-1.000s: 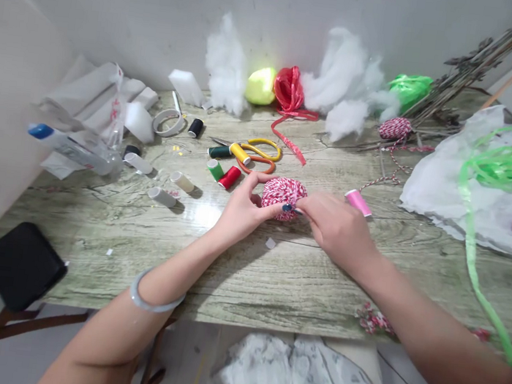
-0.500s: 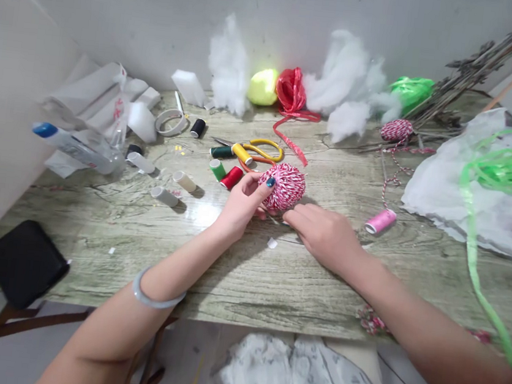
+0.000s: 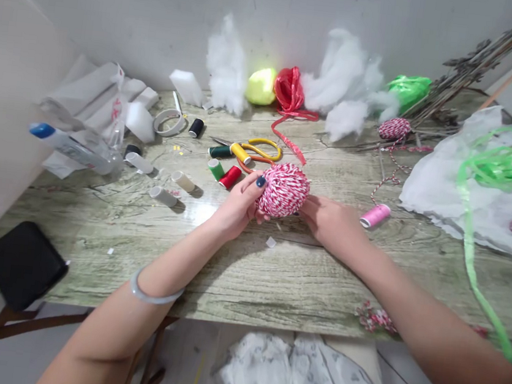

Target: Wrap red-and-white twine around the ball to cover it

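Note:
My left hand (image 3: 245, 202) is closed round the left side of a red-and-white twine ball (image 3: 284, 190), its thumb on top. The ball is held just above the wooden table. At the ball's right side, my right hand (image 3: 329, 220) has its fingers bent together, with the tips partly hidden behind the ball. What they pinch, if anything, does not show. Just beyond my left hand lie a red thread spool (image 3: 230, 177) and a green spool (image 3: 215, 169). A pink thread spool (image 3: 374, 216) rests to the right of my right hand, with red-and-white twine trailing near it.
Scissors (image 3: 265, 150) with yellow handles lie beyond the ball, among more spools. White stuffing (image 3: 343, 72), a red ribbon bundle (image 3: 290, 89) and dry stems (image 3: 477, 69) stand along the wall. Green ribbon (image 3: 499, 164) lies at right, a clear bottle (image 3: 73, 149) at left.
The twine ball has turned in my left hand and shifted slightly right. My right hand has moved up against the ball's right side, its fingertips now partly behind it.

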### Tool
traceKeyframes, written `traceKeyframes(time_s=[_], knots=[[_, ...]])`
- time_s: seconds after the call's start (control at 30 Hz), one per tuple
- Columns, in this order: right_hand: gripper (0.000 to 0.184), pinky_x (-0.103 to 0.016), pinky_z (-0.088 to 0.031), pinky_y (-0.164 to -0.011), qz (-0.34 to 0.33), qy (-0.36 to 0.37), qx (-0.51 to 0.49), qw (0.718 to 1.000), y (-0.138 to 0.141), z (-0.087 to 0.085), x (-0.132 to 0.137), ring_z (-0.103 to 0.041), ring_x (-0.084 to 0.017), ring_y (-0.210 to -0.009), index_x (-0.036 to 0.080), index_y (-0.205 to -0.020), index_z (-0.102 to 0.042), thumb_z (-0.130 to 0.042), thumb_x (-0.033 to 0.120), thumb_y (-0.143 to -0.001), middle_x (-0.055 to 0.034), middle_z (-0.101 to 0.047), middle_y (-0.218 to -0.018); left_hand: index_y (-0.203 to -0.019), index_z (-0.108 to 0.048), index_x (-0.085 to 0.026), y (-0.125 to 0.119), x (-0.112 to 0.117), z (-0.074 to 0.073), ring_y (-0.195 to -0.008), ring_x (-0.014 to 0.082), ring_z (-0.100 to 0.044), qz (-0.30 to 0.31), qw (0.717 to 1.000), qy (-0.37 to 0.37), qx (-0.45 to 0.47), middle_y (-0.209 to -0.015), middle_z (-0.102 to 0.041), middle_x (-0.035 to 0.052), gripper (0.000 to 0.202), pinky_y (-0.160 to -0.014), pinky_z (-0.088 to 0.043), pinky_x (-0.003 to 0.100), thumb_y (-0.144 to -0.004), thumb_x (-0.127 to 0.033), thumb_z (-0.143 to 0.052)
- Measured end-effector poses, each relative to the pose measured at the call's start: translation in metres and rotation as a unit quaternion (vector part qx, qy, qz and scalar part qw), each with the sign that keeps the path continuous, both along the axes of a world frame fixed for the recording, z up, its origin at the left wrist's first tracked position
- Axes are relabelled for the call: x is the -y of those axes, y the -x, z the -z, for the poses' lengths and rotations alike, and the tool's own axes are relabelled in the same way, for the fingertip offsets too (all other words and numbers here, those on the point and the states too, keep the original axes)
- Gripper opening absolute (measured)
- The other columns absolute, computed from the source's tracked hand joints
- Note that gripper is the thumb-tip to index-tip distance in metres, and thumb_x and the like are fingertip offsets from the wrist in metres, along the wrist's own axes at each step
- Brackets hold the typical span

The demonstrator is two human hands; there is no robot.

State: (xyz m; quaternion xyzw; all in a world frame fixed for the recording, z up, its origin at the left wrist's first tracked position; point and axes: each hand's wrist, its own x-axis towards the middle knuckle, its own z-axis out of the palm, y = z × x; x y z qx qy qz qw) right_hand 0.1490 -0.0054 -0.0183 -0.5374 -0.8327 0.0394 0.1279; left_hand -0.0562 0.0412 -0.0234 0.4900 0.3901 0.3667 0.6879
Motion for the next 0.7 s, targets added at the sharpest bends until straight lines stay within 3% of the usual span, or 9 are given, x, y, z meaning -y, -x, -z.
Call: traceKeyframes(time_s=[0.13, 0.27, 0.33, 0.47, 0.6, 0.7], knots=[[0.026, -0.029, -0.040, -0.066, -0.018, 0.028, -0.096, 0.995, -0.012, 0.000, -0.008, -0.067, -0.023, -0.089, 0.022, -0.107, -0.068, -0.048, 0.015, -0.093, -0.0068, -0.074, -0.099, -0.102, -0.061, -0.023, -0.001, 0.006, -0.008, -0.056, 0.0091, -0.052, 0.072, 0.997, -0.039, 0.011, -0.088, -0.063, 0.0026, 0.062, -0.042, -0.039, 0.021, -0.061, -0.066, -0.078], [0.022, -0.029, -0.042, -0.072, -0.013, 0.032, -0.133, 0.990, -0.021, -0.005, -0.014, -0.066, -0.022, -0.088, 0.020, -0.098, -0.069, -0.048, 0.015, -0.093, -0.0063, -0.074, -0.098, -0.099, -0.060, -0.018, -0.002, 0.007, -0.014, -0.087, 0.0157, -0.062, 0.110, 0.989, -0.102, -0.002, -0.102, -0.065, 0.0063, 0.057, -0.072, -0.051, 0.026, -0.061, -0.053, -0.084], [0.020, -0.030, -0.042, -0.072, -0.002, 0.022, -0.136, 0.990, -0.023, -0.006, -0.015, -0.066, -0.022, -0.085, 0.020, -0.094, -0.068, -0.049, 0.018, -0.094, -0.0062, -0.074, -0.095, -0.102, -0.057, -0.018, -0.001, 0.007, -0.015, -0.090, 0.0164, -0.062, 0.125, 0.985, -0.114, -0.032, -0.102, -0.064, 0.0058, 0.055, -0.077, -0.052, 0.028, -0.064, -0.046, -0.084], [0.018, -0.028, -0.041, -0.071, -0.001, 0.013, -0.168, 0.986, -0.023, -0.009, -0.016, -0.065, -0.021, -0.084, 0.020, -0.091, -0.067, -0.050, 0.019, -0.093, -0.0062, -0.074, -0.093, -0.107, -0.052, -0.020, 0.001, 0.010, -0.016, -0.078, 0.0127, -0.062, 0.140, 0.976, -0.124, -0.107, -0.103, -0.062, 0.0031, 0.054, -0.069, -0.053, 0.026, -0.068, -0.038, -0.083], [0.018, -0.026, -0.039, -0.065, 0.010, 0.018, -0.225, 0.974, -0.019, -0.016, -0.012, -0.061, -0.017, -0.071, 0.020, -0.083, -0.065, -0.049, 0.015, -0.089, -0.0025, -0.070, -0.078, -0.110, -0.049, -0.021, -0.001, 0.016, -0.021, -0.071, 0.0117, -0.062, 0.133, 0.961, -0.154, -0.186, -0.109, -0.062, 0.0039, 0.055, -0.058, -0.050, 0.024, -0.069, -0.039, -0.082], [0.017, -0.025, -0.038, -0.063, 0.014, -0.003, -0.258, 0.966, -0.015, -0.021, -0.009, -0.057, -0.015, -0.065, 0.020, -0.082, -0.063, -0.048, 0.014, -0.089, -0.0002, -0.065, -0.071, -0.112, -0.051, -0.021, -0.003, 0.018, -0.022, -0.065, 0.0105, -0.058, 0.116, 0.942, -0.199, -0.244, -0.102, -0.064, 0.0034, 0.055, -0.054, -0.045, 0.023, -0.070, -0.040, -0.080]])
